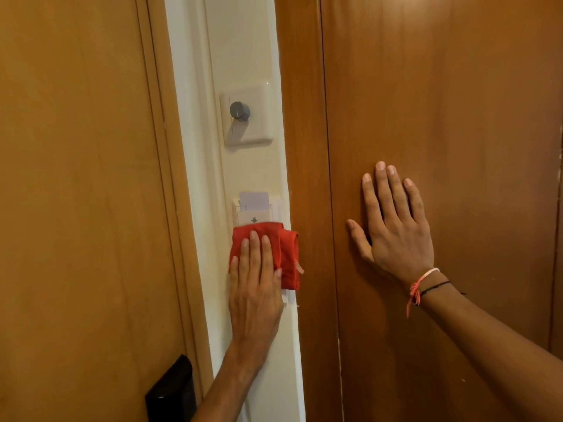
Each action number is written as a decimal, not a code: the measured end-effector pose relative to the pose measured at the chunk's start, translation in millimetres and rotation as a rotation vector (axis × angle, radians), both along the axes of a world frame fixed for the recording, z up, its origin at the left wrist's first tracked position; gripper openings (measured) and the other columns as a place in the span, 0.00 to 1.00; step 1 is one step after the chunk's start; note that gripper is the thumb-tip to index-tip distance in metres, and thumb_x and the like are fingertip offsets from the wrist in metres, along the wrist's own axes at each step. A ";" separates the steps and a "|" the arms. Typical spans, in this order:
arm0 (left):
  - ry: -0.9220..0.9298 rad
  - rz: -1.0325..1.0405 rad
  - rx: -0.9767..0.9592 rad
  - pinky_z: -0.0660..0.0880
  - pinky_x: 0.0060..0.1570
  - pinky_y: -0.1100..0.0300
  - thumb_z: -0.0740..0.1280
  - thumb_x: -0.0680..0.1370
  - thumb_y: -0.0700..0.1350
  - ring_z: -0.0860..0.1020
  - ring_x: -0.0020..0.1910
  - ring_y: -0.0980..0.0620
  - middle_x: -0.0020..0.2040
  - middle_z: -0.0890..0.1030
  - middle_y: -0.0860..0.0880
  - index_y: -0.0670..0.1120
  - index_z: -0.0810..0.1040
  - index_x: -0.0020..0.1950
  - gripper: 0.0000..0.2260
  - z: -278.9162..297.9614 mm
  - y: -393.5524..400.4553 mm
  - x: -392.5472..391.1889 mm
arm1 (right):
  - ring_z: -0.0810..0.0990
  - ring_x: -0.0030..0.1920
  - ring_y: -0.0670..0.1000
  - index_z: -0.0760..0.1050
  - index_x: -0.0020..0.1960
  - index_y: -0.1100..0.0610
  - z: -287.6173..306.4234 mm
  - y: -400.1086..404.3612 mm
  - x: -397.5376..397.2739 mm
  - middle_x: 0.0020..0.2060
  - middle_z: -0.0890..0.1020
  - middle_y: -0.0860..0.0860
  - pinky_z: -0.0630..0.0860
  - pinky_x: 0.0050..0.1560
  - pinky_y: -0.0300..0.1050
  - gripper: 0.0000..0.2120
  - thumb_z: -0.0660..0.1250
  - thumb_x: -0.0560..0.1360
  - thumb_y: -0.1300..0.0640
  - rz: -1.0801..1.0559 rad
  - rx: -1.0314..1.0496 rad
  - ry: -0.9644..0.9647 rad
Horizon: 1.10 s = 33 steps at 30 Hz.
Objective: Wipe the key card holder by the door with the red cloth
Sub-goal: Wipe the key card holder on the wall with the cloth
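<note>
A white key card holder [245, 214] is fixed on the cream wall strip between two wooden surfaces, with a white card [254, 201] standing in its slot. My left hand [254, 284] presses a folded red cloth [288, 257] flat against the holder's lower half, which the cloth hides. The fingers lie straight on the cloth. My right hand [393, 226] rests flat, fingers spread, on the wooden panel to the right and holds nothing.
Above the holder sits a white switch plate with a grey round knob [240, 111]. The wooden door [79, 208] is on the left, with a black lock housing [170, 391] at the bottom. A wooden panel [457, 102] fills the right side.
</note>
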<state>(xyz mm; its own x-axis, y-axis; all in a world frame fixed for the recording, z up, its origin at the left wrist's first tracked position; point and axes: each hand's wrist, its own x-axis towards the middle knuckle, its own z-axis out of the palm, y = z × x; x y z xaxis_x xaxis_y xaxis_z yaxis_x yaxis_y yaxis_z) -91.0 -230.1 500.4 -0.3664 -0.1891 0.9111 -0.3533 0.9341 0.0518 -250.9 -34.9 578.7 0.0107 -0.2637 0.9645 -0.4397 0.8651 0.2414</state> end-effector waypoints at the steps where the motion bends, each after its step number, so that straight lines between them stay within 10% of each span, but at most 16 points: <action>1: 0.015 0.011 0.011 0.66 0.72 0.38 0.48 0.84 0.51 0.59 0.77 0.38 0.77 0.62 0.38 0.39 0.58 0.77 0.25 6.2 -5.2 -2.0 | 0.52 0.84 0.61 0.50 0.83 0.61 -1.1 -0.8 0.0 0.83 0.53 0.62 0.55 0.82 0.60 0.38 0.50 0.83 0.37 0.001 0.003 -0.007; 25: 0.002 -0.010 -0.017 0.64 0.73 0.40 0.47 0.84 0.52 0.62 0.76 0.38 0.76 0.64 0.38 0.40 0.60 0.77 0.25 16.6 -0.2 3.7 | 0.52 0.84 0.60 0.51 0.83 0.60 -1.9 -0.4 1.3 0.83 0.54 0.61 0.54 0.83 0.59 0.38 0.50 0.83 0.37 0.005 -0.012 0.005; 33: -0.006 0.026 -0.056 0.63 0.73 0.42 0.64 0.79 0.50 0.62 0.76 0.39 0.76 0.64 0.38 0.39 0.62 0.76 0.29 8.5 1.8 2.5 | 0.53 0.84 0.60 0.51 0.83 0.60 -0.7 -0.9 1.2 0.83 0.54 0.61 0.57 0.82 0.60 0.37 0.50 0.83 0.37 0.014 -0.013 0.000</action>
<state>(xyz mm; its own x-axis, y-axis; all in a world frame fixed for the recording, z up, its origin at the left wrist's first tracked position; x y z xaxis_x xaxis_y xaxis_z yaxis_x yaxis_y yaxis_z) -88.5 -228.3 508.9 -0.3675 -0.1475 0.9183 -0.3778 0.9259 -0.0025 -249.8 -35.8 578.1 0.0144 -0.2512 0.9678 -0.4520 0.8618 0.2304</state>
